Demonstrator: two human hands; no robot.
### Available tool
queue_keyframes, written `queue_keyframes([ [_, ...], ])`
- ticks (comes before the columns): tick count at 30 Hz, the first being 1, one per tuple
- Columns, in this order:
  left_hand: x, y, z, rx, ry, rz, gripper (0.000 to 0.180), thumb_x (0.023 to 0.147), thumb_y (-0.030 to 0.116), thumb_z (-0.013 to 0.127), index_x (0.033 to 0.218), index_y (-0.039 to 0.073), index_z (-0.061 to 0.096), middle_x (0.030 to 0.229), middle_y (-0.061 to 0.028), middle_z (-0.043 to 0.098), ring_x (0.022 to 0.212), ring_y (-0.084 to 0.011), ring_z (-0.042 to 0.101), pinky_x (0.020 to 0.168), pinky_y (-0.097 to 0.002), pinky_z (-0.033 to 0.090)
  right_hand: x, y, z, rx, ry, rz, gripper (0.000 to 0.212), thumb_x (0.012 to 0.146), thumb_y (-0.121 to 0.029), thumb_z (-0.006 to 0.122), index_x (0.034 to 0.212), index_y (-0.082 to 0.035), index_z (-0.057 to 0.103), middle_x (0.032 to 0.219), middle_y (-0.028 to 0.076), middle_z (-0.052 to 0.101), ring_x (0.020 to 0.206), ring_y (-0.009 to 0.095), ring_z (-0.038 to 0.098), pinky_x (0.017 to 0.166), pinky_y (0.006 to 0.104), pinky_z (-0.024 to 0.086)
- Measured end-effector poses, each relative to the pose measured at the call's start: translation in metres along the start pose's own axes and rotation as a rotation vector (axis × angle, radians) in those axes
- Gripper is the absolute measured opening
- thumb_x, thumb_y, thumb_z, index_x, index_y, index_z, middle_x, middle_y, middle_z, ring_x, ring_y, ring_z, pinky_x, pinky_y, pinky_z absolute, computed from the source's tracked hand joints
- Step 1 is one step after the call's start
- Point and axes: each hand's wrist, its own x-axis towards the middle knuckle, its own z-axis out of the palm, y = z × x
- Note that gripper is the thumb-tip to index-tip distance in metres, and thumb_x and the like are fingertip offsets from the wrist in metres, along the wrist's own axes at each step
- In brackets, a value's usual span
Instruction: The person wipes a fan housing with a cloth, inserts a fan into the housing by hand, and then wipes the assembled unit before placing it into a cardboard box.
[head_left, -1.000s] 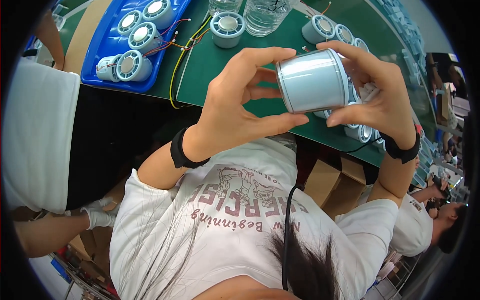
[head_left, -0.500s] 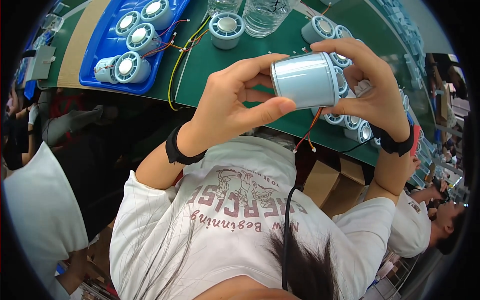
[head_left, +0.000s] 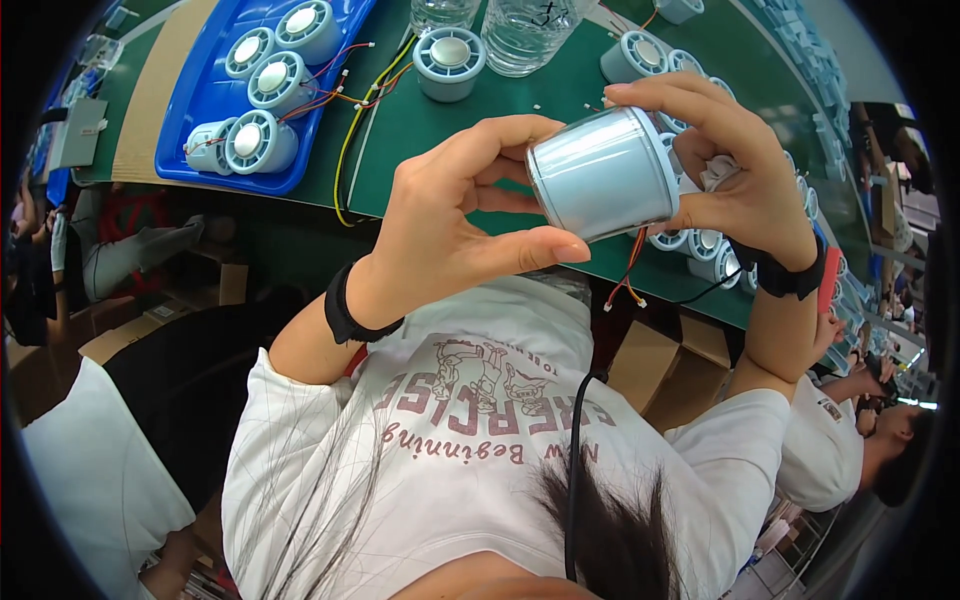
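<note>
Between my hands is a light-blue cylinder with wires (head_left: 602, 172), its smooth, glossy side facing up and its axis tilted. Red, yellow and dark leads with small white plugs (head_left: 626, 285) dangle below it. My right hand (head_left: 735, 165) grips the right end, index finger along the upper rim and thumb at the lower rim. Around the left end curls my left hand (head_left: 455, 205), thumb stretched along the lower edge; its other fingers are partly hidden behind the cylinder. A pale crumpled scrap (head_left: 718, 172) shows inside my right palm.
A blue tray (head_left: 172, 150) holds several similar units at left. Another unit (head_left: 448, 62) stands near clear plastic cups (head_left: 525, 35) on the green table (head_left: 385, 160). More units (head_left: 705, 243) crowd the right side. An open cardboard box (head_left: 645, 370) sits below; co-workers are on both sides.
The cylinder has tilted, its left end dropping and shifting slightly left. My left hand has moved a little left and down, its thumb lower. The leads have swung slightly right.
</note>
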Motion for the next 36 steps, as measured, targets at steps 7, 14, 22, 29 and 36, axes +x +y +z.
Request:
queue_keyframes([
  [7, -0.005, 0.008, -0.009, 0.186, -0.051, 0.112, 0.076, 0.056, 0.033, 0.092, 0.111, -0.002, 0.053, 0.102, -0.0130, 0.065, 0.094, -0.0184, 0.068, 0.078, -0.0335, 0.060, 0.015, 0.007, 0.008, 0.055, -0.065, -0.119, 0.074, 0.061, -0.009, 0.084, 0.130, -0.005, 0.058, 0.126, 0.006, 0.060, 0.080, 0.003, 0.053, 0.049, 0.0166, 0.029],
  [14, -0.011, 0.003, -0.016, 0.148, 0.016, 0.176, 0.088, 0.051, 0.040, 0.092, 0.115, 0.000, 0.047, 0.104, -0.0104, 0.064, 0.088, -0.0152, 0.068, 0.076, -0.0309, 0.060, 0.031, 0.005, 0.013, 0.114, -0.149, -0.090, 0.070, 0.063, -0.011, 0.084, 0.128, -0.008, 0.061, 0.125, 0.005, 0.063, 0.090, 0.005, 0.055, 0.051, 0.0175, 0.031],
  [22, -0.008, 0.017, -0.035, 0.597, -0.005, 0.160, 0.080, 0.062, 0.016, 0.091, 0.125, -0.001, 0.046, 0.119, -0.0123, 0.058, 0.107, -0.0197, 0.061, 0.091, -0.0301, 0.050, 0.048, 0.004, 0.023, -0.156, 0.009, -0.305, 0.063, 0.067, -0.011, 0.082, 0.126, -0.012, 0.063, 0.123, 0.006, 0.062, 0.101, 0.014, 0.061, 0.065, 0.0265, 0.052],
  [29, -0.014, -0.008, -0.060, 0.757, 0.175, 0.034, 0.068, 0.063, 0.001, 0.082, 0.124, 0.001, 0.051, 0.114, -0.0141, 0.062, 0.108, -0.0297, 0.060, 0.091, -0.0370, 0.049, 0.069, 0.002, 0.056, -0.362, 0.066, -0.210, 0.048, 0.074, -0.006, 0.077, 0.120, -0.011, 0.065, 0.118, 0.006, 0.064, 0.096, 0.019, 0.065, 0.081, 0.0269, 0.053],
  [36, -0.012, -0.027, -0.077, 0.714, 0.304, -0.235, 0.073, 0.066, -0.002, 0.080, 0.131, 0.002, 0.048, 0.116, -0.0150, 0.061, 0.110, -0.0310, 0.059, 0.092, -0.0374, 0.049, 0.020, 0.158, -0.141, -0.744, 0.336, 0.610, 0.052, 0.079, -0.028, 0.073, 0.124, -0.008, 0.060, 0.117, 0.017, 0.065, 0.107, 0.027, 0.063, 0.090, 0.0345, 0.049],
])
